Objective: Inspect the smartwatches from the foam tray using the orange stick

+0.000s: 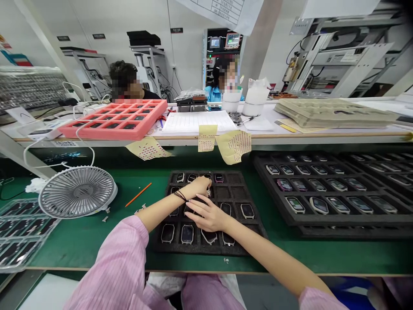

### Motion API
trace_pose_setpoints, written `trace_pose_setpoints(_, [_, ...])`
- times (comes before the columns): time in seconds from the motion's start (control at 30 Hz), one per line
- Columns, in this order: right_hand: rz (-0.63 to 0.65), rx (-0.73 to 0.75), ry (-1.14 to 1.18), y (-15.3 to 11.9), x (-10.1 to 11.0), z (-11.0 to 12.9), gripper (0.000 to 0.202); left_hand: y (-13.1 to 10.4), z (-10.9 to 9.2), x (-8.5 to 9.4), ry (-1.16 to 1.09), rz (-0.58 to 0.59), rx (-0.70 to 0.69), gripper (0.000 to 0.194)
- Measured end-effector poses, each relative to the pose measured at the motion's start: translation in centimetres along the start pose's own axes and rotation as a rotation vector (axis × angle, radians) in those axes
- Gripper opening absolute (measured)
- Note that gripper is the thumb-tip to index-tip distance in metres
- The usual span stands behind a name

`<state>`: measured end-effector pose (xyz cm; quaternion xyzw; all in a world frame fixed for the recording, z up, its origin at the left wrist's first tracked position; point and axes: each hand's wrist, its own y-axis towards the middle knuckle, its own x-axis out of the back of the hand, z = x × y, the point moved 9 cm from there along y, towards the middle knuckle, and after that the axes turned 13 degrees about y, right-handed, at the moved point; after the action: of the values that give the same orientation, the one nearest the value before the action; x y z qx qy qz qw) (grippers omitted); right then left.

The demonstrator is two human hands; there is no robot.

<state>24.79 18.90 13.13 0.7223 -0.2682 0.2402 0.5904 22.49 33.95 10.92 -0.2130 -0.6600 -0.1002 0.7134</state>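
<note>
Surface: green (122,241), below a white shelf (180,140) with dotted yellow papers (234,145) hanging from its edge.
Writing: wall signs and printed sheets, too small to read.
Left side: fan (77,191) partly covering a clear tray (51,226); orange stick (138,194).
Right side: stacked black trays (292,221).
Watches (187,234): in the middle foam tray (229,193), some hidden by both hands.
Left hand (201,186): fingers bent at the far rows, grip unclear.
Right hand (211,215): fingers open over the middle.
</note>
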Motion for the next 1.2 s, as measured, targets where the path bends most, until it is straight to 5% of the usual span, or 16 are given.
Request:
trace_pose_setpoints(0.23, [-0.178, -0.086, 0.031, 0.6, 2.7, -1.2, 0.033, -0.7, 1.1, -0.6, -0.054, -0.107, 0.029, 0.026])
trace_pose_setpoints(0.4, [-0.487, -0.861, 0.282, -2.8, 5.1, -6.7, 0.037, -4.4, 1.5, 1.8, -0.137, -0.271, 0.022, 0.043])
trace_pose_setpoints(0.53, [-0.517, -1.286, 0.781, -5.9, 0.8, -6.8, 0.047, -9.1, 0.0, 3.2, -0.215, -0.401, 0.004, 0.043])
trace_pose_setpoints(0.77, [-0.431, -1.318, 0.929, -4.6, -4.4, -2.7, 0.055, -15.7, -2.4, 1.2, -0.068, -0.407, 0.02, 0.042])
trace_pose_setpoints(1.03, [-0.424, -1.315, 0.95, -3.5, -8.8, 0.0, 0.053, -18.4, -1.1, -2.8, -0.027, -0.321, 0.13, 0.034])
trace_pose_setpoints(1.2, [-0.556, -1.439, 1.103, -3.4, -8.9, -0.1, 0.047, -19.7, 0.1, -1.8, -0.278, -0.376, 0.097, 0.039])
